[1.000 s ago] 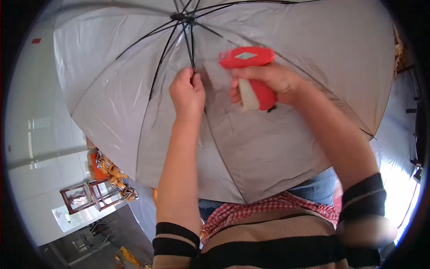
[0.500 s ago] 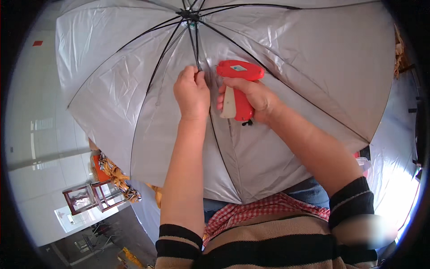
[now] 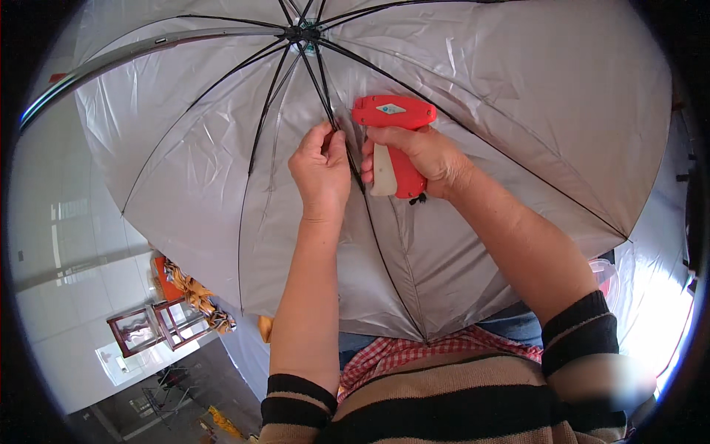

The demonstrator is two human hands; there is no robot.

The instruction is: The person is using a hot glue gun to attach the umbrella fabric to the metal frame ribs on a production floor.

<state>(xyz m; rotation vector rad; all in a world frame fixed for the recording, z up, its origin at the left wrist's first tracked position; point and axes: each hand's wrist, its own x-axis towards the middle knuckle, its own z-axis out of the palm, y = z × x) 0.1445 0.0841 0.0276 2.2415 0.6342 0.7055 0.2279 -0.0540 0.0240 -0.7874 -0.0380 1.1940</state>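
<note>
The rib (image 3: 347, 152) sits just above centre frame, a thin black rod running from the hub (image 3: 302, 32) at twelve o'clock down toward six, lying against the silver canopy (image 3: 518, 111) of the open umbrella. The left hand (image 3: 322, 166) pinches that rib and a fold of fabric between thumb and fingertips, fingers closed tight on it. Right beside it, at its three o'clock, the right hand (image 3: 414, 159) is clenched around the grip of a red tagging gun (image 3: 392, 137), nose aimed at the pinch. Here's the risk: the gun's tip and those left fingertips are almost touching, so a small slip could jab a finger, or tear the thin fabric instead of catching it at the rib. Both forearms rise from six o'clock, the left near vertical, the right angled in from four o'clock, wrist cocked inward. A small wooden table (image 3: 148, 325) shows at eight o'clock, below.
</note>
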